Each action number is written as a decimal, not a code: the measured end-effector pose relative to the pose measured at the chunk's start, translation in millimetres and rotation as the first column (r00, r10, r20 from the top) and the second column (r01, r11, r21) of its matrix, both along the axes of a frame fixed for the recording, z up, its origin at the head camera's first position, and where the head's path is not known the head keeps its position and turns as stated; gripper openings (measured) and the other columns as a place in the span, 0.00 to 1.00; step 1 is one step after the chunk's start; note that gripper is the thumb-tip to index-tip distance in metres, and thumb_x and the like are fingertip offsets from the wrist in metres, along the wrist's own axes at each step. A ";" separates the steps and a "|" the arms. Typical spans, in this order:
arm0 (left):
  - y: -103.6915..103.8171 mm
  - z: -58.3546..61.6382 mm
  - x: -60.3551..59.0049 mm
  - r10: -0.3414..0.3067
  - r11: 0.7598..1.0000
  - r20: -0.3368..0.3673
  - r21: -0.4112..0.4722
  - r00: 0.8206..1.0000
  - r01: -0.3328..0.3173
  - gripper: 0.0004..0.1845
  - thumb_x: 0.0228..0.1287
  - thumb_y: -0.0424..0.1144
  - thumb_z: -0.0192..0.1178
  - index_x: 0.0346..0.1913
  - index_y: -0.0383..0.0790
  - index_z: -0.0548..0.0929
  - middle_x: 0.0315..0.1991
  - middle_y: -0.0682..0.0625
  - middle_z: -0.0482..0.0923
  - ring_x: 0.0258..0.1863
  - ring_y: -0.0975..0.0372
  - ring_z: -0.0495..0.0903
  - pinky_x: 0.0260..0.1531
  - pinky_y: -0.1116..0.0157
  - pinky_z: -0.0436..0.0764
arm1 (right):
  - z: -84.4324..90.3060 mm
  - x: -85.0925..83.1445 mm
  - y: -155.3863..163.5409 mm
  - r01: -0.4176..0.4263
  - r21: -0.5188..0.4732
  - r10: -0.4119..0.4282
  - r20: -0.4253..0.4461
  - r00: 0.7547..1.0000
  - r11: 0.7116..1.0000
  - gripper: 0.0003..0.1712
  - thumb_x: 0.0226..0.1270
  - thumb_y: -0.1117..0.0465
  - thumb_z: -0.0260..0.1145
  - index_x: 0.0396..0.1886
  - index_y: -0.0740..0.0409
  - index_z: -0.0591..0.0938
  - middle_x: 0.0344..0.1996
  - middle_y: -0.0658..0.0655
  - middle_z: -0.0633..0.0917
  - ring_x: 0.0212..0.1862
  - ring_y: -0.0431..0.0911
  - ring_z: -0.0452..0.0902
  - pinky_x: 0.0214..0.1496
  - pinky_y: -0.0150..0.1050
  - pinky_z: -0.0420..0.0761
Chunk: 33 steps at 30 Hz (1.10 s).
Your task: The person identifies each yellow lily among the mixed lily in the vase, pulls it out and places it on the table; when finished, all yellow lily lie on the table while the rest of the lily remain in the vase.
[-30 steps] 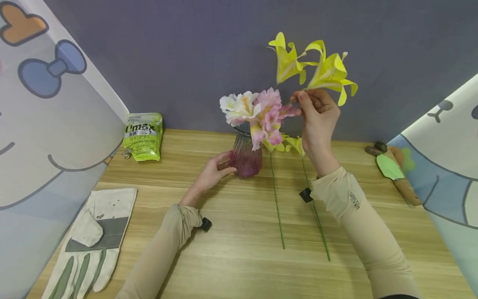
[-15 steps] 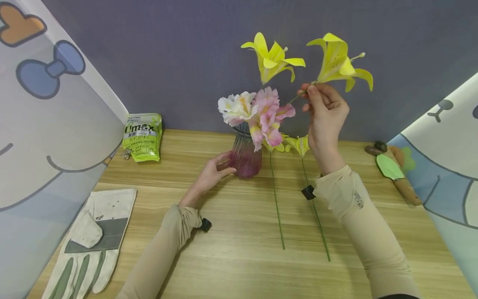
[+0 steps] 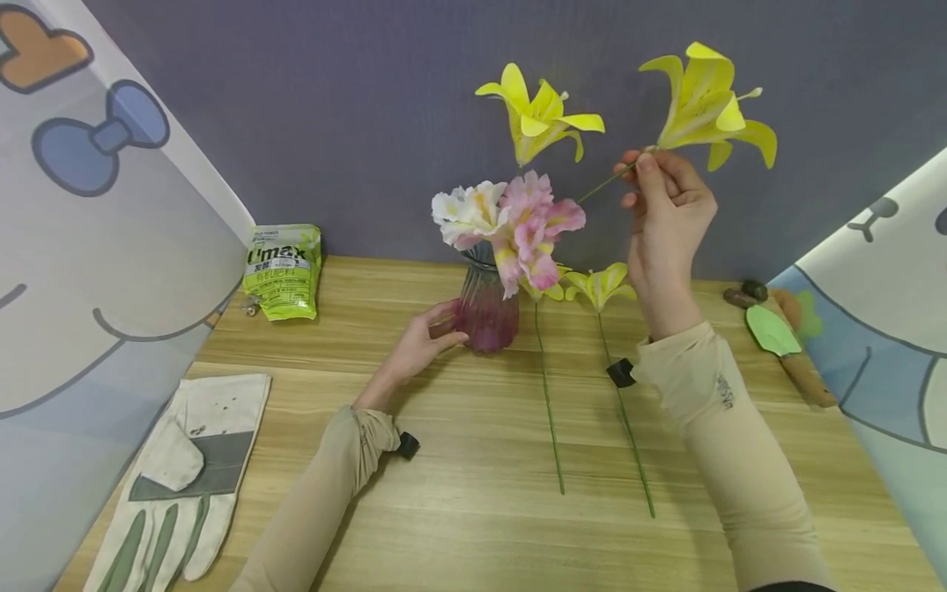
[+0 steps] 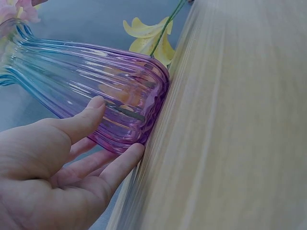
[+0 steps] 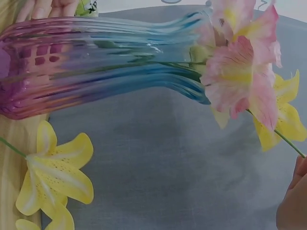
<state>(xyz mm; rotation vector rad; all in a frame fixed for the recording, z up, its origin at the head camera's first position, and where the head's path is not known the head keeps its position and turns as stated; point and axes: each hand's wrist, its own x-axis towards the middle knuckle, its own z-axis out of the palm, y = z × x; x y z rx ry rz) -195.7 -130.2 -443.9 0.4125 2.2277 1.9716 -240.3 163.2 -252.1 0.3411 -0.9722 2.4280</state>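
Centrally in the head view, a ribbed purple glass vase (image 3: 487,311) stands upright on a wooden table (image 3: 473,510), holding white and pink flowers (image 3: 506,220) at its mouth. At the vase's lower left side, the person's left hand (image 3: 422,341) rests on the glass, its thumb and straight fingers lying lightly against the base rather than curled around it. Toward the upper right of the frame, the right hand (image 3: 666,222) is raised above the table and pinches the thin green stem of a yellow lily branch (image 3: 695,103) between thumb and fingertips; a second yellow bloom (image 3: 538,119) of that branch hangs above the vase's flowers. Just right of the vase, two more yellow lily stems (image 3: 547,395) lie flat on the table. At the lower left lies a work glove (image 3: 177,477), a green packet (image 3: 284,270) leans at the back wall, and a small green trowel (image 3: 777,337) lies at the right edge.
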 end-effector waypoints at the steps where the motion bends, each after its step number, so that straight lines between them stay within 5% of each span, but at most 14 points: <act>1: 0.0 -0.6 -0.2 -0.002 1.000 -0.004 -0.002 1.000 0.002 0.34 0.72 0.20 0.64 0.78 0.23 0.66 0.75 0.27 0.68 0.73 0.37 0.71 0.64 0.59 0.83 | 0.2 -0.3 1.3 0.009 0.004 -0.009 -0.010 1.000 1.000 0.03 0.73 0.81 0.65 0.37 0.77 0.83 0.33 0.71 0.89 0.33 0.54 0.87 0.21 0.31 0.81; 13: 0.5 -1.8 -0.2 0.009 1.000 0.007 0.002 1.000 -0.009 0.34 0.72 0.21 0.65 0.78 0.24 0.67 0.74 0.28 0.69 0.73 0.37 0.71 0.65 0.58 0.82 | 6.1 -2.9 13.8 0.039 -0.053 -0.042 -0.056 0.998 0.998 0.03 0.72 0.81 0.66 0.36 0.78 0.82 0.31 0.71 0.87 0.30 0.53 0.86 0.19 0.30 0.80; 33: -0.4 -1.9 -1.0 -0.002 1.000 0.006 0.004 1.000 0.002 0.34 0.72 0.21 0.65 0.78 0.24 0.67 0.75 0.27 0.68 0.72 0.37 0.72 0.63 0.59 0.84 | 21.2 -3.4 19.2 0.054 -0.162 -0.047 0.044 0.998 0.985 0.03 0.67 0.83 0.68 0.36 0.80 0.81 0.28 0.71 0.87 0.26 0.55 0.84 0.16 0.30 0.78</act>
